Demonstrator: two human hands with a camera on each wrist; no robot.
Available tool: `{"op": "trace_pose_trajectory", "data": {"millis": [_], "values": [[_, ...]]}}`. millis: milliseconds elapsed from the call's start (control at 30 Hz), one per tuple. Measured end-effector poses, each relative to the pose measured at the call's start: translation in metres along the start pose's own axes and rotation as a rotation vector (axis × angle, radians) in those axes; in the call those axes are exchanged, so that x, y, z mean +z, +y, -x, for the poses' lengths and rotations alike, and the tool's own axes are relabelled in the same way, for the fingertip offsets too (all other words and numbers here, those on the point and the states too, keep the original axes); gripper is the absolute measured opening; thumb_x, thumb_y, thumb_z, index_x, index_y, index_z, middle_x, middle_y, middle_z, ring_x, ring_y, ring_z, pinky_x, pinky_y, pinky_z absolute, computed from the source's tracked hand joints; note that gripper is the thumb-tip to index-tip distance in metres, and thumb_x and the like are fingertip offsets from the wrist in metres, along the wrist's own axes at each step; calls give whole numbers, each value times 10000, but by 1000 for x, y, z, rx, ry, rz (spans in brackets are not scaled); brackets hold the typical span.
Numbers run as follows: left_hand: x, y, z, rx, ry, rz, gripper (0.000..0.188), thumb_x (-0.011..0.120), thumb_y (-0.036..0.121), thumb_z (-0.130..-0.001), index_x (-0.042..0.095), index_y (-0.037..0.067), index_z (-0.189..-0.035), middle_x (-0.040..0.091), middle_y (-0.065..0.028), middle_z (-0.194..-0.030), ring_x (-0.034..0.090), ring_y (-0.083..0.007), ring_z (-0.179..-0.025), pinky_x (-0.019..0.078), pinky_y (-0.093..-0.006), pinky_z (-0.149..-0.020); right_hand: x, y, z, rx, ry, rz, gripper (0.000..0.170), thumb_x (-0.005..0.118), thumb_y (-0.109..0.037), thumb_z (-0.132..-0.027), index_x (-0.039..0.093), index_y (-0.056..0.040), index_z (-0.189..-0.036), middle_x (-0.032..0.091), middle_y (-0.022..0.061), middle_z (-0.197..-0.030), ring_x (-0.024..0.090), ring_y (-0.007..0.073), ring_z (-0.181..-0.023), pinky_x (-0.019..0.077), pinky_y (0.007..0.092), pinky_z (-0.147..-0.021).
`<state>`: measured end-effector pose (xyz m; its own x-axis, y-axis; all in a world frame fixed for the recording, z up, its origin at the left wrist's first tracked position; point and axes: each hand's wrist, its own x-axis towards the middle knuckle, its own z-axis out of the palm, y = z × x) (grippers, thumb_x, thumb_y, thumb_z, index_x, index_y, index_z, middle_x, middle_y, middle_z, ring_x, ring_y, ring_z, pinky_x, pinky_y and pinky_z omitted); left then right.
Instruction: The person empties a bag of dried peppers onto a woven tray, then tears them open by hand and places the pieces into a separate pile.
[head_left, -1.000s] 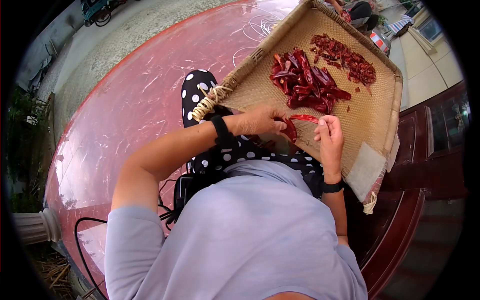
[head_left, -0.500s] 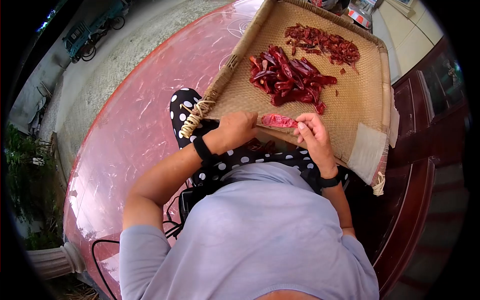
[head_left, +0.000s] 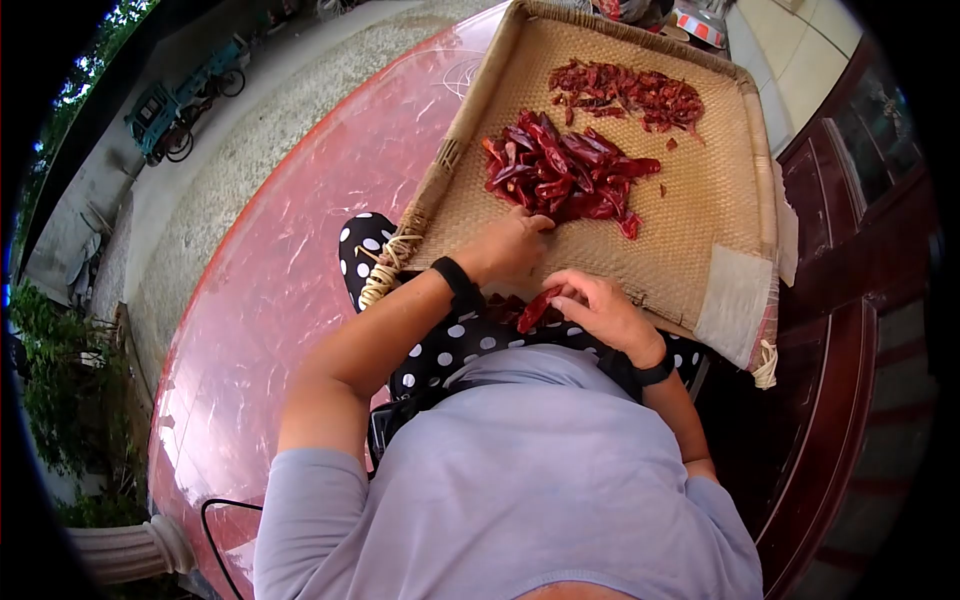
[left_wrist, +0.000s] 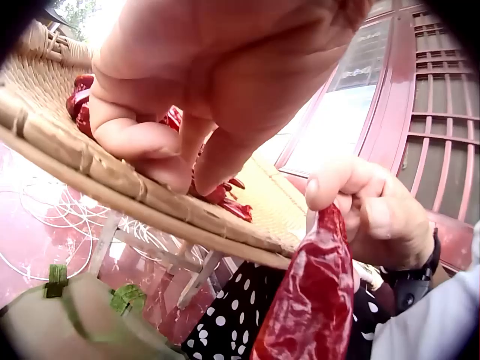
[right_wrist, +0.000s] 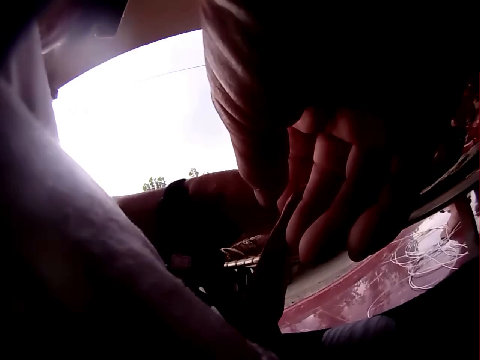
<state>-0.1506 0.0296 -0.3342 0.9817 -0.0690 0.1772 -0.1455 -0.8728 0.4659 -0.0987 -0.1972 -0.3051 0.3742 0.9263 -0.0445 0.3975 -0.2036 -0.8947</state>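
Observation:
My right hand point(head_left: 605, 312) pinches the end of a dried red chili point(head_left: 536, 312) beside the near rim of a woven tray point(head_left: 690, 262). In the left wrist view this wrinkled chili point(left_wrist: 311, 300) hangs down from the right thumb and fingers. My left hand point(head_left: 510, 245) reaches over the tray, its fingertips near the lower edge of a pile of whole dried chilies point(head_left: 570, 165). Bent left fingers point(left_wrist: 142, 142) show in the left wrist view, and I cannot tell whether they hold anything. A heap of smaller chili pieces point(head_left: 630, 95) lies farther back.
More dark red chilies point(head_left: 503, 308) show below the tray's near rim, above polka-dot trousers point(head_left: 450, 345). White wire point(left_wrist: 67, 217) lies coiled on the red floor point(head_left: 270, 310). A dark red door point(head_left: 830, 220) stands on the right. A teal tricycle point(head_left: 155, 115) is parked far left.
The left hand has moved forward from the near rim to the pile. The right hand has lowered its chili toward the lap. The head view has shifted.

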Motion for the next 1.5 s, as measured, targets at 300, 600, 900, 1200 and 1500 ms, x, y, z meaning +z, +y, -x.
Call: {"op": "trace_pose_trajectory", "data": {"millis": [300, 600, 900, 1200, 1500], "values": [[-2, 3, 9, -207, 220, 284, 213, 650, 137, -888, 696, 19, -1060, 610, -113, -973, 632, -211, -831, 523, -335, -758, 5, 3, 1, -227, 134, 178, 186, 639, -82, -897, 668, -47, -1078, 691, 100, -907, 671, 219, -799, 530, 325, -714], [-30, 34, 36, -350, 112, 590, 95, 638, 69, -896, 660, 22, -975, 608, -21, -808, 573, -78, -697, 477, -251, -604, 10, 5, -4, -445, 135, 689, 107, 677, -131, -865, 672, -116, -971, 674, 82, -886, 667, 296, -788, 535, 388, -676], [-16, 23, 42, -185, 43, 822, 144, 563, -75, -816, 617, 34, -891, 587, 24, -805, 547, -63, -726, 433, -219, -600, 10, -2, -14, -306, 612, 424, 373, 714, -107, -848, 607, -71, -1204, 661, 144, -993, 630, 320, -1022, 517, 402, -861], [-33, 4, 31, -398, -45, 682, 129, 591, -21, -804, 620, 39, -914, 622, -28, -809, 616, -145, -790, 481, -269, -679, 10, -5, -7, -229, 396, 209, 304, 714, -157, -849, 650, -85, -1138, 693, 133, -975, 669, 323, -850, 531, 399, -732], [-12, -34, -3, -413, 243, 115, 374, 616, 94, -818, 616, 108, -1192, 552, -224, -1121, 602, -398, -993, 494, -459, -890, 18, -14, -7, -400, 151, 548, 245, 734, -182, -825, 691, -106, -1053, 654, 89, -932, 667, 301, -831, 542, 375, -721]]}}
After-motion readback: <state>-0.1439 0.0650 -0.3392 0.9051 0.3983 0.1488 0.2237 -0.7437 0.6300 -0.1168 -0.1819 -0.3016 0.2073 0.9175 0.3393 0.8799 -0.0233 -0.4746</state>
